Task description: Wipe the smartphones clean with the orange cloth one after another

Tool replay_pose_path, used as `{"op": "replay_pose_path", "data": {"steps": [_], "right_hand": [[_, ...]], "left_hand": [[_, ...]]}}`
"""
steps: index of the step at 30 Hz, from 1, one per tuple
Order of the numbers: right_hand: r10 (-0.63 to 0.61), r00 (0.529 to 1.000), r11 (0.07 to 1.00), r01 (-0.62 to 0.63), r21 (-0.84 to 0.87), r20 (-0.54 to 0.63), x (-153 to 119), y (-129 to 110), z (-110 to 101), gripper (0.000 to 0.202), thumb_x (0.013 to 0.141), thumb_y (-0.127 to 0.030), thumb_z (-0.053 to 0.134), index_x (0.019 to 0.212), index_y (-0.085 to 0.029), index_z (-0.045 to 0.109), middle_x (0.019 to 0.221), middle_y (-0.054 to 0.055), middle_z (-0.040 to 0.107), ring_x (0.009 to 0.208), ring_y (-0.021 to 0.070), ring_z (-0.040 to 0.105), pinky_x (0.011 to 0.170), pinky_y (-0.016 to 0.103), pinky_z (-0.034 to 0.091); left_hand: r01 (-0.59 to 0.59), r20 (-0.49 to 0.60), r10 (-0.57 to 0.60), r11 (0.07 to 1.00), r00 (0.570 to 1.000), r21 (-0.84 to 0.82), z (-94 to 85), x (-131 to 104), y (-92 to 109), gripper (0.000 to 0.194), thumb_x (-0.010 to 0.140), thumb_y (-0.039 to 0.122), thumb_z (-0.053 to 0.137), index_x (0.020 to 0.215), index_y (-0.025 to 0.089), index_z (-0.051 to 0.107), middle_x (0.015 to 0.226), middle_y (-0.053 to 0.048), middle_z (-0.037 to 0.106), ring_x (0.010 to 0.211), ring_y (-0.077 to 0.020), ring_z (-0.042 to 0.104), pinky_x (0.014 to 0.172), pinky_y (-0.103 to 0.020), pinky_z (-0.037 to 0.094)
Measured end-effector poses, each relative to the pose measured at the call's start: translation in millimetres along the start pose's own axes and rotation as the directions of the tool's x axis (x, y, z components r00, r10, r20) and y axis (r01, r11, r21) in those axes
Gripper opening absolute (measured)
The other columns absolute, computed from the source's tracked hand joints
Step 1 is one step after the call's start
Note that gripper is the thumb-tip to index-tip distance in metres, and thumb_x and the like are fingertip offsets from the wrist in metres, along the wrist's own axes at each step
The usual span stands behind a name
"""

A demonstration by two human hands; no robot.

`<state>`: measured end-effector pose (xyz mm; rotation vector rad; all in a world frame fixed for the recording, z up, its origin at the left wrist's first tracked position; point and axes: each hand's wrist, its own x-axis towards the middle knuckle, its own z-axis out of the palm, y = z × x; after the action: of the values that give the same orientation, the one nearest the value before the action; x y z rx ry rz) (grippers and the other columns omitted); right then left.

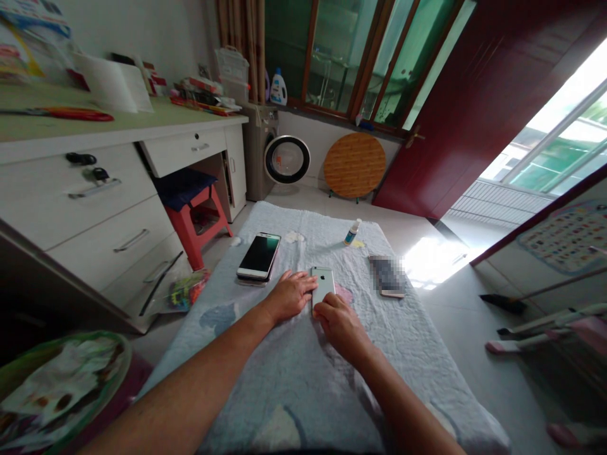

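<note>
A silver phone (323, 282) lies back side up, its apple logo showing, on the cloth-covered table (294, 354). My left hand (290, 296) rests flat at its left side, fingers spread and fingertips touching the phone's edge. Over the phone's lower end is my right hand (337, 319), its fingers curled and pressed on it; what they may hold beneath is hidden. To the left lies a white phone (258, 256) with a dark screen, on top of something flat. A blurred-out phone (389, 276) is at the right. Behind stands a small spray bottle (351, 233).
At the left are a white desk (190, 126) with drawers, a red stool (202, 218) and a waste bin (124, 360). A washing machine (260, 148) and a round wooden board (355, 165) stand at the back. The red door (441, 107) is on the right.
</note>
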<state>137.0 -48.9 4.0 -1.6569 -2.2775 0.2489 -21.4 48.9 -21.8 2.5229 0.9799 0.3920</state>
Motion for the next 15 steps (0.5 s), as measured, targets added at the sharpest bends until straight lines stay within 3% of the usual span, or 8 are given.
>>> {"op": "replay_pose_path", "data": {"steps": [5,15], "right_hand": [[0.076,0.997,0.997,-0.075,0.032,-0.035,8.0,21.5,-10.2,0.021,0.092,-0.02,0.05,0.083,-0.02,0.069,0.085,0.003,0.056,0.085,0.0147,0.05,0.079,0.024,0.036],[0.202,0.976,0.975,-0.209,-0.071,-0.084,69.0,59.4,-4.5,0.025,0.094,-0.028,0.049,0.092,-0.02,0.072,0.091,0.006,0.058,0.09,0.0169,0.05,0.084,0.026,0.034]], "left_hand": [[0.008,0.009,-0.008,1.0,1.0,-0.006,-3.2,-1.3,3.0,0.038,0.088,0.022,0.05,0.125,0.029,0.058,0.141,-0.002,0.05,0.132,-0.0258,0.04,0.111,-0.053,0.022],[-0.012,0.003,0.012,1.0,1.0,0.001,-6.6,-4.1,4.5,0.038,0.089,0.02,0.049,0.126,0.028,0.056,0.141,-0.002,0.05,0.133,-0.0265,0.04,0.11,-0.055,0.023]]}}
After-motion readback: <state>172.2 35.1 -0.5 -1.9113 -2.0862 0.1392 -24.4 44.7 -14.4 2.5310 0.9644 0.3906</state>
